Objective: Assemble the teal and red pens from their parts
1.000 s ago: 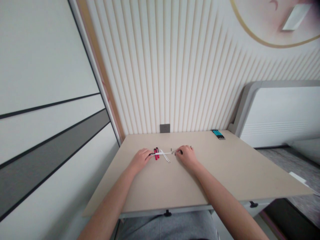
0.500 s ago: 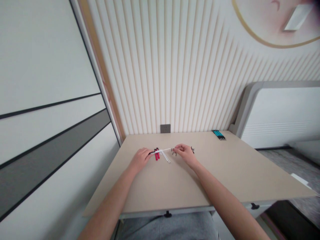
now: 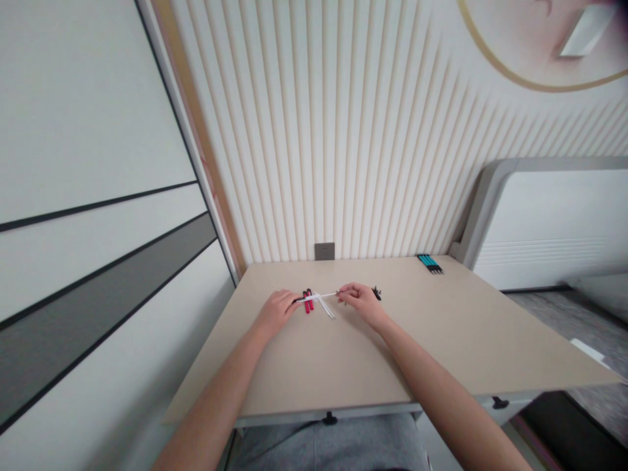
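Note:
My left hand pinches the black end of a slim white pen refill, which points right over the table. At the other end of the refill, my right hand holds a small dark piece between its fingertips; its exact kind is too small to make out. Two red pen barrels with dark ends lie just beyond the left fingertips. Beside them rest thin white refills, partly crossed by the held one. Small dark pieces lie behind my right hand, which partly covers them.
Several teal and black pens lie side by side at the back right of the beige table. A ribbed wall with a dark socket rises behind. On the left stands a white cabinet; a bed headboard is at right.
My right fingers have shifted slightly around the small piece at the refill's end. The left hand has stayed in place with its hold unchanged.

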Tool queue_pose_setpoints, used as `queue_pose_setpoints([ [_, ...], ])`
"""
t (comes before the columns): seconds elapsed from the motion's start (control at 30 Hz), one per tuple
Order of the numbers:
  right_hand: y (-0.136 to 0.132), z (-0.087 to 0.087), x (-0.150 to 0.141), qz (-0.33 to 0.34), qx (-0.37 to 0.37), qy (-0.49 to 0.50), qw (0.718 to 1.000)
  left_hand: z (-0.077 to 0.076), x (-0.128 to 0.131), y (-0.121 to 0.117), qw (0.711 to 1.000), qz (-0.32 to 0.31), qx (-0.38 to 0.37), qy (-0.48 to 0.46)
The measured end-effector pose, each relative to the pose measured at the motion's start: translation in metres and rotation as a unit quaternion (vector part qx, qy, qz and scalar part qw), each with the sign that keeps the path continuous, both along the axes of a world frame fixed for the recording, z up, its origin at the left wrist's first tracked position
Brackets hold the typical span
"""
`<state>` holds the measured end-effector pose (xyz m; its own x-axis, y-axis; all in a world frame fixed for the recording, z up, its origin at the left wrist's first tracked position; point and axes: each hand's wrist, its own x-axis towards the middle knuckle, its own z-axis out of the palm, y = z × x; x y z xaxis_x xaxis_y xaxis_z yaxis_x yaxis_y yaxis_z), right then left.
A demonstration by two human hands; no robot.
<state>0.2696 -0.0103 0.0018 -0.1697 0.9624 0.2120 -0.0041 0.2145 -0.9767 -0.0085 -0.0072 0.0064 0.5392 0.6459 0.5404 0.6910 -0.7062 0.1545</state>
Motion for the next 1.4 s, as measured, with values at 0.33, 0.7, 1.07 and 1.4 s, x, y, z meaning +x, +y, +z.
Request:
queue_pose_setpoints([
  [0.33, 0.0, -0.009, -0.005, 0.002, 0.038, -0.103, 0.994, -0.002, 0.0, 0.0, 0.999, -0.027, 0.015, 0.008],
  [0.7, -0.002, -0.014, -0.005, -0.036, 0.098, -0.289, 0.951, -0.003, 0.002, 0.0, 0.999, -0.031, 0.014, 0.039],
  [1.07, 0.008, -0.009, 0.034, -0.231, 0.08, -0.513, 0.823, -0.001, 0.001, 0.0, 0.999, -0.024, 0.013, 0.024],
  [1.4, -0.001, -0.003, 0.019, -0.179, 0.063, -0.591, 0.784, 0.0, 0.002, -0.001, 0.999, -0.023, 0.012, 0.028],
])
